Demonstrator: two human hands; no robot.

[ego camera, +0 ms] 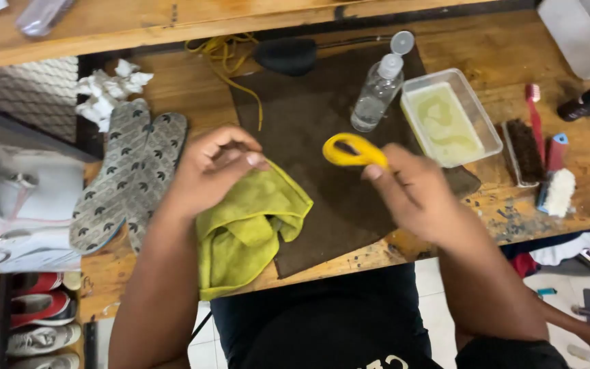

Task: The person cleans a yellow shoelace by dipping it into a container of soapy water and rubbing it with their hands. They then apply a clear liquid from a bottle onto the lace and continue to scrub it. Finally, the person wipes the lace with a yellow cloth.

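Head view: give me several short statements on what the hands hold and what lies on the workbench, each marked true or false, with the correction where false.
1. The right hand holds a looped yellow shoelace. True.
2. The left hand rests on a red towel. False: the cloth under it is a yellow-green cloth.
3. The clear spray bottle lies on the brown mat without its cap on. True.
4. The plastic tub right of the bottle is stacked with shoes. False: it holds a pale yellowish liquid.
5. Two shoe insoles lie left of the left hand, patterned side up. True.
6. Both hands grip a brush. False: the brushes lie untouched at the right.
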